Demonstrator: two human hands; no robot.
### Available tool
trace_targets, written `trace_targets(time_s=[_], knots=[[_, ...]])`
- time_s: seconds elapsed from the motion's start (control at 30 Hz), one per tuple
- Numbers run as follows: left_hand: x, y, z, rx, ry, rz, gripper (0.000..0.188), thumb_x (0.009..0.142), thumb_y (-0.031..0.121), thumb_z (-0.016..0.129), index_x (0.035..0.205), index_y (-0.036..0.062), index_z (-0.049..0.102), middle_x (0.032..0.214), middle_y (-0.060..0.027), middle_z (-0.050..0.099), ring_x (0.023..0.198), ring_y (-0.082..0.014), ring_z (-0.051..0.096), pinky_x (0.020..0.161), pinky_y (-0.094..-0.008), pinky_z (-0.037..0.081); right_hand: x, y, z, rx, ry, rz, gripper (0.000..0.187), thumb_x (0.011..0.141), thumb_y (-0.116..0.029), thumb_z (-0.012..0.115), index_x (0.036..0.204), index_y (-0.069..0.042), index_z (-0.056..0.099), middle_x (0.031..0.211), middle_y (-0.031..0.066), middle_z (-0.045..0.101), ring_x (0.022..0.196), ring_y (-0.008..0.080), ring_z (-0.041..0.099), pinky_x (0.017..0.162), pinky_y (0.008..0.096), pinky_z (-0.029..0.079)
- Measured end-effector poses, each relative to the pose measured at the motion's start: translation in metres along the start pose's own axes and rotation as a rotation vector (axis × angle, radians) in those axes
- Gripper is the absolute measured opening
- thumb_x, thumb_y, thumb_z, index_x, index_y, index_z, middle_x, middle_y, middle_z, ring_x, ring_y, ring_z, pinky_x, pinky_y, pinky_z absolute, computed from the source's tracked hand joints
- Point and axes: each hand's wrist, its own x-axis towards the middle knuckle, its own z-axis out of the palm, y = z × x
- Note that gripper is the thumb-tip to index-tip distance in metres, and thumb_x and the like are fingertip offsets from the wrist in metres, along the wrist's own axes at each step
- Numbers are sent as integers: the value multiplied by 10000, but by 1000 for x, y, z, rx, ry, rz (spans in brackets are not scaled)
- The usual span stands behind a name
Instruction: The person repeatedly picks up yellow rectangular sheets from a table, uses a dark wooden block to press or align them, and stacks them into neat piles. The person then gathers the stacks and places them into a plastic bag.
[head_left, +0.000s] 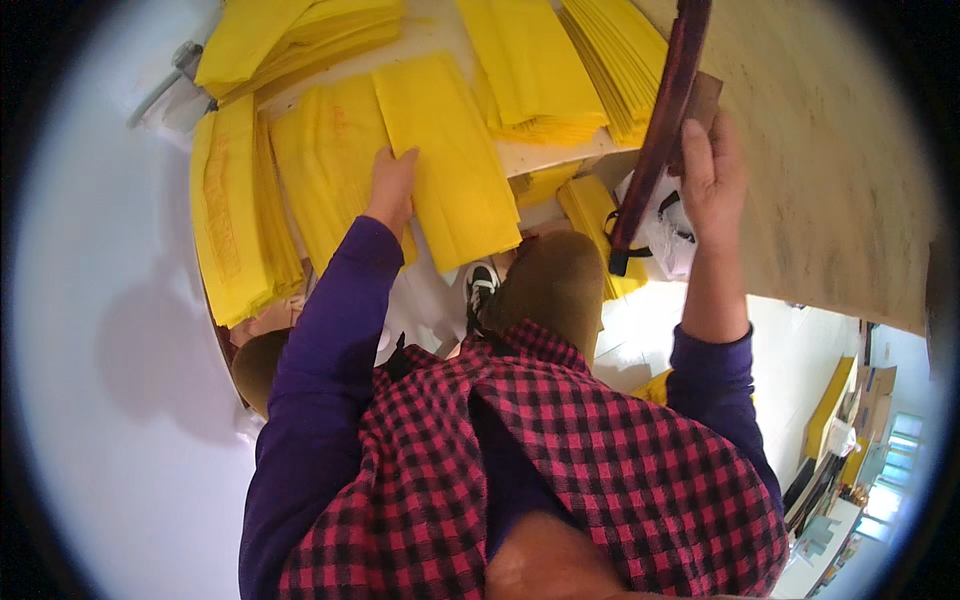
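The person is bent over a low board [545, 158] heaped with yellow paper sheets, sorting or laying them out. The left hand [391, 185] lies flat, fingers spread and together on nothing, palm pressing the near-left edge of a long yellow sheet [447, 160] that lies slantwise across the others. It pins rather than pinches. The right hand [712, 170], at about two o'clock from the left, is wrapped around a long dark reddish-brown flat stick [662, 125], a ruler-like tool with a black loop at its lower end; the fingers are closed firmly on it and a brown bit of card sits behind the thumb side.

Around the pinned sheet: a thick yellow stack [228, 215] at nine o'clock, standing partly on edge, another stack [535, 70] at one o'clock, and more fanned sheets [300, 35] at eleven. Below, a brown trouser knee [550, 285] and a black-and-white shoe [481, 285] show between the arms.

By my reckoning the step in hand is steadying the top sheet while the stick is held ready. The next move seems to call for bringing the stick across to the sheet from the right, keeping the left palm down so the paper does not skid, and lowering the edge squarely.
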Motion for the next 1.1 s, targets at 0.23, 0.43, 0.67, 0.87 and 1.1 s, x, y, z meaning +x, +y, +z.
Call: trace_targets(time_s=[0.23, 0.43, 0.67, 0.87, 1.1], knots=[[-54, -9, 8, -142, 132, 62, 224, 867, 20, 415, 1079, -21, 477, 1002, -121, 570, 864, -208, 571, 727, -323, 478, -59, 104, -36, -549, -192, 110, 291, 877, -325, 535, 961, -52, 480, 781, 255, 596, 748, 437, 581, 628, 482, 463], [-87, -23, -6, -75, 83, -216, 123, 899, 77, 441, 988, 19, 503, 946, -77, 561, 826, -180, 552, 712, -325, 473, -176, 207, -2, -645, -658, 500, 375, 895, -398, 452, 1013, -43, 425, 844, 238, 610, 813, 419, 591, 714, 506, 456], [-97, -20, -12, 83, 66, -242, 115, 924, 125, 471, 923, 22, 522, 956, -81, 566, 877, -179, 559, 777, -338, 468, -271, 293, 82, -545, -729, 501, 348, 864, -351, 482, 1033, -48, 493, 820, 227, 627, 771, 393, 618, 687, 469, 485], [-99, -19, -10, 121, 52, -261, 184, 938, 146, 457, 1004, -11, 527, 1029, -106, 570, 942, -194, 554, 838, -329, 445, -309, 339, 150, -521, -979, 719, 259, 887, -207, 400, 1024, -17, 510, 898, 208, 647, 827, 355, 642, 716, 460, 500], [-101, -17, -3, 231, 151, -284, 239, 937, 170, 456, 1063, -23, 519, 1077, -116, 571, 1012, -204, 550, 890, -349, 434, -316, 371, 193, -452, -998, 879, 247, 897, -162, 382, 1034, -4, 512, 938, 228, 640, 874, 357, 640, 735, 451, 510]])
